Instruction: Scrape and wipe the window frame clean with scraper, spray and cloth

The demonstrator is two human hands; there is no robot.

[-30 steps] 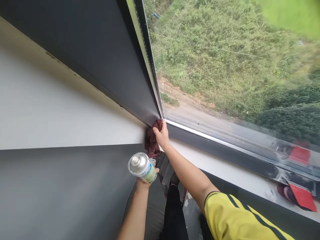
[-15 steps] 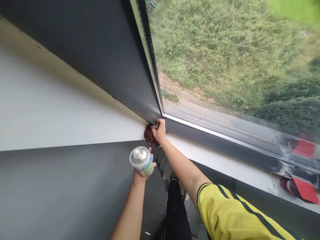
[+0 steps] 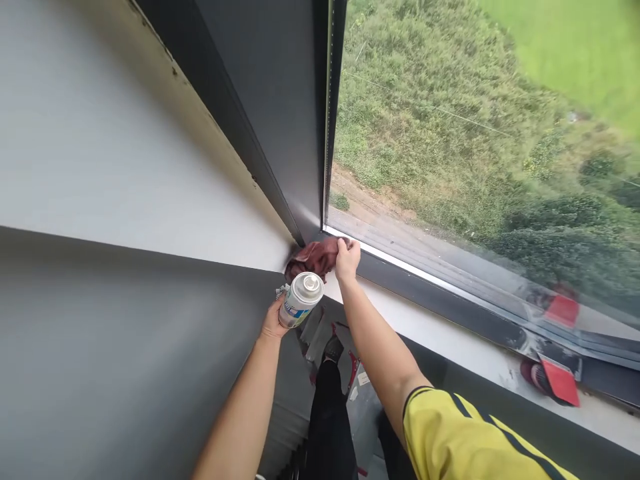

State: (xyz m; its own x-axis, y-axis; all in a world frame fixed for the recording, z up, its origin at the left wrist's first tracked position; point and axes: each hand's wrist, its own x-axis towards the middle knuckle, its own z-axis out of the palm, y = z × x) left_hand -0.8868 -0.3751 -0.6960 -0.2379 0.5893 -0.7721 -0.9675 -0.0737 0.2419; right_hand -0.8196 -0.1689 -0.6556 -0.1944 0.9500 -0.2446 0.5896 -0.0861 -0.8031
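Maroon rag (image 3: 315, 257) in clenched right hand (image 3: 347, 257)

The rag (image 3: 316, 257) is soft woven cloth, dull maroon, creased and matt. The spray can (image 3: 300, 299) is metal, its domed top bright and glossy, with a smooth printed label around the body. The window frame (image 3: 280, 113) looks like dark coated metal with a smooth satin finish, and a thin polished metal strip edges the clear, glossy window glass (image 3: 475, 133). The wall (image 3: 100, 167) is smooth, matt white paint. The sleeve (image 3: 465, 433) is smooth yellow knit fabric.
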